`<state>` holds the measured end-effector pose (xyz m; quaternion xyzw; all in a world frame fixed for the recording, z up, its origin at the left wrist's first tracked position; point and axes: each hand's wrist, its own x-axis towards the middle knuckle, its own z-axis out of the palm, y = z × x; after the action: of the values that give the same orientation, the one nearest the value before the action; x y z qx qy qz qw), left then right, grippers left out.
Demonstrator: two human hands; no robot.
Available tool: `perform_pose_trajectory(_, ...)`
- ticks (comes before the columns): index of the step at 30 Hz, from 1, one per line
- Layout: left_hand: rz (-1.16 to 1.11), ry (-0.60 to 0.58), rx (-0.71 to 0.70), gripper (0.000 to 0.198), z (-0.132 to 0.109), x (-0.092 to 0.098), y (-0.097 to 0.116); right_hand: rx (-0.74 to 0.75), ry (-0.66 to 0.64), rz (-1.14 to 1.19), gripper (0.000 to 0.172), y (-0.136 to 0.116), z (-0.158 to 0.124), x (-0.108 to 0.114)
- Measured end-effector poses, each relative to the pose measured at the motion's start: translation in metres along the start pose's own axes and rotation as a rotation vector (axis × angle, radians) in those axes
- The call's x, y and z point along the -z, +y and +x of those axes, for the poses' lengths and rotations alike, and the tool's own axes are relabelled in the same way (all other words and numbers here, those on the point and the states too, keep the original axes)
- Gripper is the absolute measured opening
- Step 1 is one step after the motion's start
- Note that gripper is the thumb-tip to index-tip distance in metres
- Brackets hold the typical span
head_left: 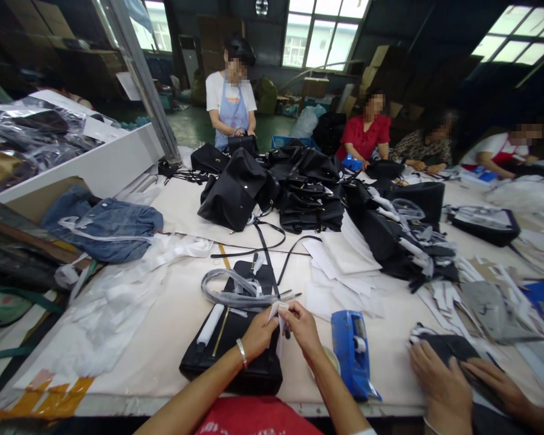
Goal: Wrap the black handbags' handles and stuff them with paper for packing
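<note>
A black bag (249,362) with a gold zipper lies on the table just in front of me, a white-wrapped piece (211,324) resting on it. Above the bag's right side, my left hand (260,333), with a silver bracelet at its wrist, pinches a small white paper strip (280,309). The fingers of my right hand (301,324) are closed on the same strip, close to a thin black strap. Behind the bag is a looped, plastic-wrapped handle (226,289).
A blue tape dispenser (351,356) stands right of my right arm. Black bags (240,187) are piled farther back, with white sheets (340,260) before them. A co-worker's hands (444,374) hold black material at right. A denim bag (113,220) lies left.
</note>
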<state>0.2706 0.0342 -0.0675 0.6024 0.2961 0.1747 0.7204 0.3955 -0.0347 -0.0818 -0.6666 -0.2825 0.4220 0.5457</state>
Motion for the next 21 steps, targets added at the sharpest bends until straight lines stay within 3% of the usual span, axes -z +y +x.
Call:
perform_pose_trajectory(5, -0.149, 0.076, 0.027, 0.052, -0.01, -0.021, -0.017, 0.073, 0.341, -0.339, 0.035, 0.013, -0.002, -0.004)
perform_pose_trajectory(8, -0.154, 0.157, 0.068, 0.052, -0.009, -0.029, -0.028, 0.097, 0.425, -0.461, 0.035, 0.016, -0.003, -0.009)
perform_pose_trajectory(12, -0.208, 0.232, 0.129, 0.046, -0.003, -0.03, -0.03, 0.082, 0.352, -0.374, 0.034, 0.012, -0.005, -0.009)
perform_pose_trajectory(18, -0.339, 0.2, 0.146, 0.04, -0.002, -0.022, -0.026, -0.048, -0.01, 0.155, 0.034, 0.008, -0.015, 0.008)
perform_pose_trajectory(21, -0.324, 0.171, 0.15, 0.036, -0.001, -0.02, -0.028, -0.067, 0.006, 0.193, 0.032, 0.01, -0.019, 0.009)
